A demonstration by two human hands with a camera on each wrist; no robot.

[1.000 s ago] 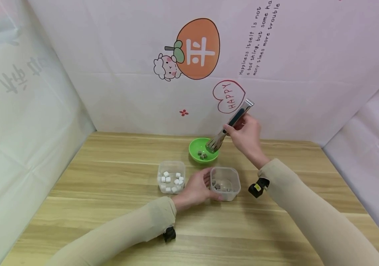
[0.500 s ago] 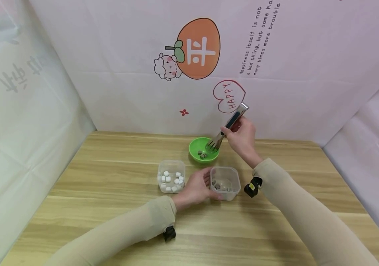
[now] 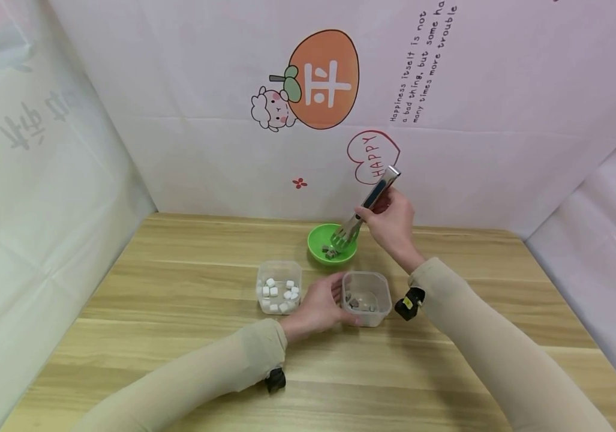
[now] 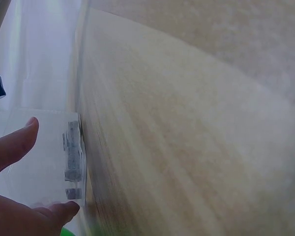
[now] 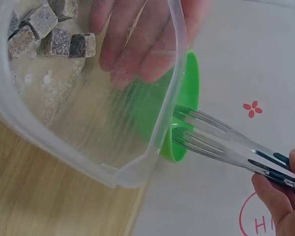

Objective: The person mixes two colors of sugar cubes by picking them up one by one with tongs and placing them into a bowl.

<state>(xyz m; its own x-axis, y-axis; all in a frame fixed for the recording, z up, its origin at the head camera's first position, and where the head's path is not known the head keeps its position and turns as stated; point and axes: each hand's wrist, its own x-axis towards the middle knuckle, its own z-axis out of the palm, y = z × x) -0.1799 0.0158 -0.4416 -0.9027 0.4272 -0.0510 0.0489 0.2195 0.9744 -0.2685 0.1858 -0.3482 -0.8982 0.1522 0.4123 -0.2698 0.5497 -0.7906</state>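
My right hand [image 3: 394,222] grips metal tongs [image 3: 375,195] with dark handle inlays. Their slotted tips reach down into a green bowl [image 3: 315,240], just above or at several grey-brown cubes [image 3: 330,252]; contact cannot be told. In the right wrist view the two tong arms [image 5: 226,142] stand slightly apart. With fingers behind and thumb in front, my left hand [image 3: 315,309] holds a clear square plastic container [image 3: 380,315]. Several speckled grey-brown cubes [image 5: 42,22] lie at its bottom. The left wrist view shows the thumb [image 4: 19,142] against the container's side.
Left of my left hand stands another clear plastic container [image 3: 278,267] with several white cubes [image 3: 270,291]. The wooden table [image 3: 189,336] ends at a white printed cloth [image 3: 205,150] behind the bowl. More white cloth hangs at both sides.
My right hand has moved left and slightly down, bringing the tong tips lower into the green bowl. The left hand and the container have stayed in place.
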